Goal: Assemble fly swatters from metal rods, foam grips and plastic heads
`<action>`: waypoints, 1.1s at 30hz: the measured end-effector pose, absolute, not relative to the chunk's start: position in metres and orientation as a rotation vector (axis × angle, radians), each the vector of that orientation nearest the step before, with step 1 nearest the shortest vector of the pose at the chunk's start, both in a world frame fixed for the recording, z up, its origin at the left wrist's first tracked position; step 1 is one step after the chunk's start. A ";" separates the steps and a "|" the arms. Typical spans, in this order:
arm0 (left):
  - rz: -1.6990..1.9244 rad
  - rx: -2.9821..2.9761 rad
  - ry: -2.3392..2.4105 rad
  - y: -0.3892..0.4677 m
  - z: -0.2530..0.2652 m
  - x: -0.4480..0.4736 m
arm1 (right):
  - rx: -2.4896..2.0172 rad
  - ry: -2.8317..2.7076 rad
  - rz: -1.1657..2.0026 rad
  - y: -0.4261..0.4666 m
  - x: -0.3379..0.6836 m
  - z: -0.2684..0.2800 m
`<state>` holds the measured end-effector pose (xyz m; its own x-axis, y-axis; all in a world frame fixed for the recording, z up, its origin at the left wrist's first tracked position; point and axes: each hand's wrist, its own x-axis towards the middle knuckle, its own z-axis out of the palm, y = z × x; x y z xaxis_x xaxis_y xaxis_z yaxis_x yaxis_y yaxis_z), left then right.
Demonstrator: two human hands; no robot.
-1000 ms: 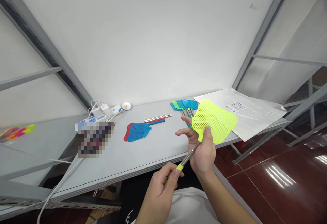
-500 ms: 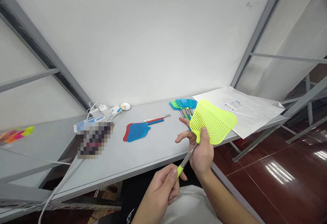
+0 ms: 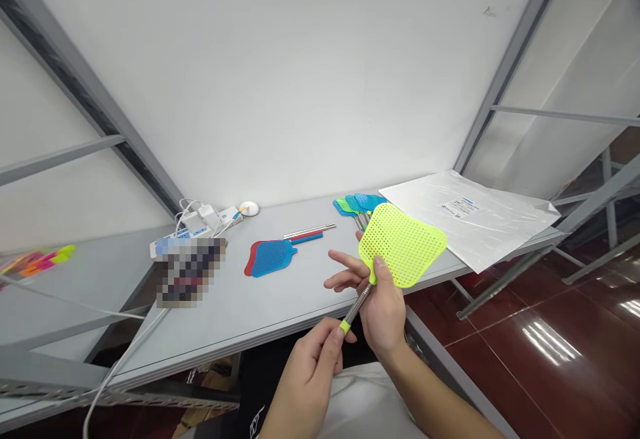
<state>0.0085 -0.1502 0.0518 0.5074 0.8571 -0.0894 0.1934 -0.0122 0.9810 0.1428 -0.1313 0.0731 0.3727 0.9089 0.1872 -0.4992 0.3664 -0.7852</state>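
Note:
A yellow-green fly swatter (image 3: pixel 403 244) with a metal rod is held over the table's front edge. My left hand (image 3: pixel 320 359) is closed round its yellow-green grip end, which is mostly covered by the fingers. Higher up, my right hand (image 3: pixel 383 302) pinches the swatter where the rod meets the perforated head, thumb on the front and the other fingers stretched out to the left. On the table lie a blue swatter head (image 3: pixel 271 258) and a red swatter head (image 3: pixel 249 267) partly beneath it. Behind them are metal rods (image 3: pixel 309 231) and a blue handle tube (image 3: pixel 307 239).
Several blue and green swatters (image 3: pixel 356 204) are piled at the back, partly hidden. To their right a white plastic package (image 3: pixel 480 219) overhangs the table (image 3: pixel 200 339). A power strip (image 3: pixel 173 242) with cables stands at left, beside a blurred-out item (image 3: pixel 193 272). Metal posts frame both sides.
Both hands and the swatter have shifted slightly left. The left hand sits closer to the right along the rod, and less of the yellow-green grip shows.

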 end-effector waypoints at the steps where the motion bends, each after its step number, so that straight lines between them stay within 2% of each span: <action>1: 0.683 1.552 0.958 -0.151 0.053 0.008 | -0.692 -0.694 1.020 -0.132 0.142 0.073; 11: 0.712 1.681 1.034 -0.158 0.065 0.000 | -0.651 -0.742 1.104 -0.138 0.137 0.075; 16: 0.648 1.720 1.065 -0.152 0.075 -0.027 | -0.730 -0.992 1.178 -0.138 0.146 0.071; 20: 0.758 1.499 1.095 -0.157 0.085 -0.070 | -0.856 -1.245 1.170 -0.144 0.156 0.071; 24: 0.973 1.384 0.614 -0.158 0.079 -0.098 | -0.887 -1.214 1.105 -0.149 0.153 0.069; 27: 1.095 1.306 0.362 -0.154 0.072 -0.083 | -0.817 -1.123 1.145 -0.152 0.138 0.065; 33: 1.294 1.218 0.791 -0.159 0.068 -0.008 | -0.734 -1.168 1.226 -0.160 0.113 0.066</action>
<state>-0.0077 -0.1585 0.0675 0.1697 0.9668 0.1910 -0.2715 -0.1405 0.9521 0.1127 -0.1598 0.0663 -0.0701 0.9594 0.2731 -0.3196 0.2378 -0.9172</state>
